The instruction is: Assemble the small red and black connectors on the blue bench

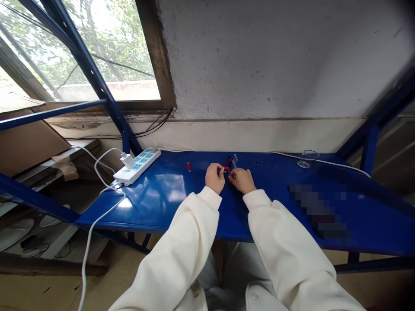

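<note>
Near the blue shelf's (168, 203) back wall, left hand (215, 177) and right hand (241, 180) pinch a small red piece (225, 168) together (details too small); open surface both sides, power strip (137, 166) left, glass dish (307, 158) right

Blue table (168, 198), white power strip (138, 166), cream sleeves (191, 233).

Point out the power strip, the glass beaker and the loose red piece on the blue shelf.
power strip (138, 166), head view, on its white top face.
glass beaker (307, 158), head view, on its clear side wall.
loose red piece (189, 166), head view, on its middle.
</note>
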`<state>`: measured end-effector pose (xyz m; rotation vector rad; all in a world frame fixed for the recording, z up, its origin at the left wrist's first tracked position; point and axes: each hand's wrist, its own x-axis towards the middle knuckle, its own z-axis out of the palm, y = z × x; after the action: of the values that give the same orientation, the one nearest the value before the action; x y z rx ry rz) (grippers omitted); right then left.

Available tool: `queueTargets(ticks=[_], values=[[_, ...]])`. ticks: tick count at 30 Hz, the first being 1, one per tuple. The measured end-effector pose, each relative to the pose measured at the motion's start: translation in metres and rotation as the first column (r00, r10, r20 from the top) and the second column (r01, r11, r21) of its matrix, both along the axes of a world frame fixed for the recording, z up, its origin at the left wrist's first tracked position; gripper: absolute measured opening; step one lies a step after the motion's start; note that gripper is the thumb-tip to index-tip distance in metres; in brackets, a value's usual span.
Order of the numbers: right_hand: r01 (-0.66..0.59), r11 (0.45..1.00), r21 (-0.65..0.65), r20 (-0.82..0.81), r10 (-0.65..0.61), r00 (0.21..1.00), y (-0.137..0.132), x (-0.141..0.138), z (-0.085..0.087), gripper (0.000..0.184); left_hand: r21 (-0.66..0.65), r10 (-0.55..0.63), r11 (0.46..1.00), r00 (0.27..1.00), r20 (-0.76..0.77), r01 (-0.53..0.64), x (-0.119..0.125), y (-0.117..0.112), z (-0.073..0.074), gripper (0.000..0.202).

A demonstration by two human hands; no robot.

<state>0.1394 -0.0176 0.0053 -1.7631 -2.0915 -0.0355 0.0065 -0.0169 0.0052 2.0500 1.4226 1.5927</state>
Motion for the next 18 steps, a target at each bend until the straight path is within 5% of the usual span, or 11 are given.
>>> queueTargets(ticks=[18], values=[[0.099, 0.991, 0.089, -0.237, -0.075, 0.969, -0.0014, -0.0027, 0.0003, 0.014, -0.009, -0.183, 0.983, 0.964, -0.193, 0.185, 0.0002, -0.0051, 0.0007, 0.05]])
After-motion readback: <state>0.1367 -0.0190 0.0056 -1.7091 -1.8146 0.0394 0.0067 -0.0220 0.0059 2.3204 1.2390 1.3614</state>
